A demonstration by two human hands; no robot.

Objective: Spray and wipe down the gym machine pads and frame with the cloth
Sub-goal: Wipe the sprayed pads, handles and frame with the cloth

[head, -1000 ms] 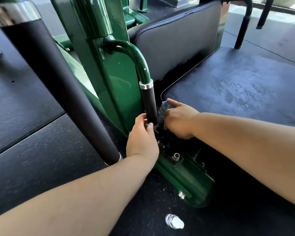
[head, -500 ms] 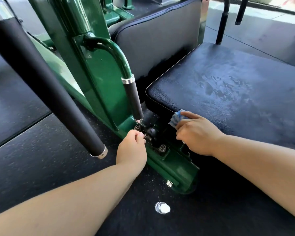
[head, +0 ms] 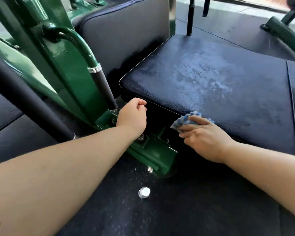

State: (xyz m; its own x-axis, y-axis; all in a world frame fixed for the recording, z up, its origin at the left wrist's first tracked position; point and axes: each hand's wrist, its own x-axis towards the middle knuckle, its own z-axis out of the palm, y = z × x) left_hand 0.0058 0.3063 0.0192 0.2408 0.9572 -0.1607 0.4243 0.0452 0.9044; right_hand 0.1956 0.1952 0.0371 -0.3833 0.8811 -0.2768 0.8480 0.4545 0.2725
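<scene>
**Cloth (head: 186, 120) at front edge of seat pad (head: 211, 86)**

Most of the blue cloth is covered by fingers. The space under the seat pad is in shadow. A small clear item (head: 144, 192) on the floor cannot be identified. The right hand (head: 204, 137) pinches the cloth against the pad's front edge. The left hand (head: 132, 114) hangs beside the pad's corner, above the green frame (head: 75, 74), fingers loosely curled, holding nothing. Count: two hands, one cloth, two pads including the back pad (head: 126, 31).
</scene>
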